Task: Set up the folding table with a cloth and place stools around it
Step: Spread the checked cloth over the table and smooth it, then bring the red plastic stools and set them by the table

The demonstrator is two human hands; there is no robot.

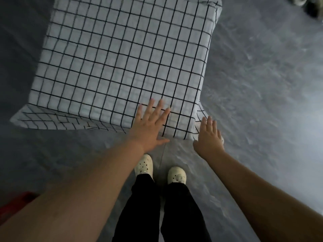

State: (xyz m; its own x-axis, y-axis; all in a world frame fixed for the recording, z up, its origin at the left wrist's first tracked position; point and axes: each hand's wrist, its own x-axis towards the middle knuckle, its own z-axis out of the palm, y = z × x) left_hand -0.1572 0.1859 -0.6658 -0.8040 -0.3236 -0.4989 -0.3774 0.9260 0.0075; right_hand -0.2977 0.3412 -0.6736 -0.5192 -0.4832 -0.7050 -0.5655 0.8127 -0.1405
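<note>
Nearest, we see black trousers [145, 206] and cream clogs [144, 165] pierced with round holes, on a matt grey floor [262, 102]; a blurred red thing [14, 201] sits low on the left; the left hand [150, 126] lies flat, fingers spread, grasping nothing, on the cloth [113, 58]; the right hand [209, 137], fingers straight and released, is beside its hanging near corner; the cloth, white with a thin black grid, covers a flat square top, its edges draping down.

No legible text or labels anywhere
</note>
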